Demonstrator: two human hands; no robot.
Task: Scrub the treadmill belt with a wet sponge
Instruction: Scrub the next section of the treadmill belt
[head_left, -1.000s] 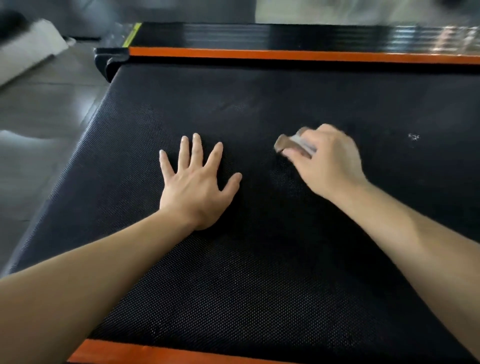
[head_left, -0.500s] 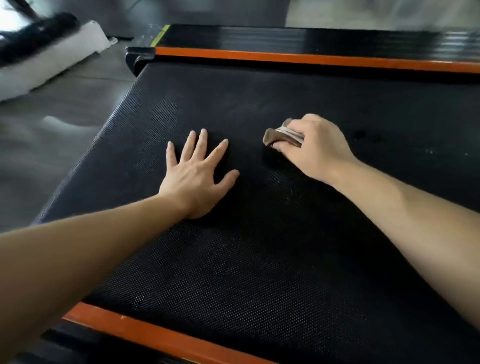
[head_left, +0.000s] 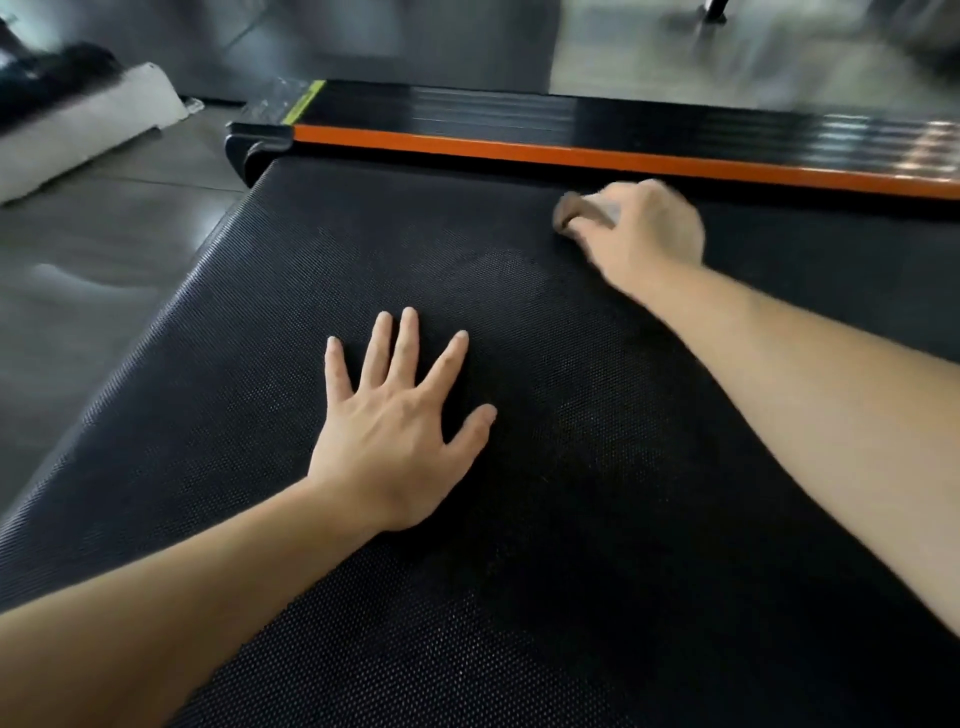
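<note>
The black textured treadmill belt (head_left: 322, 270) fills most of the head view. My left hand (head_left: 400, 431) lies flat on it with fingers spread, near the middle. My right hand (head_left: 644, 234) is stretched out to the far part of the belt, close to the orange strip, and grips a small brownish sponge (head_left: 574, 210) pressed on the belt. Most of the sponge is hidden under the fingers, and this hand is motion-blurred.
An orange strip (head_left: 467, 143) and a glossy black side rail (head_left: 493, 106) run along the belt's far edge. Grey tiled floor (head_left: 104, 249) lies to the left, with a white foam block (head_left: 83, 130) on it at the far left.
My right hand has pushed the sponge away from me, from beside the left hand toward the orange strip. The left hand has stayed flat in place. The camera has tilted.
</note>
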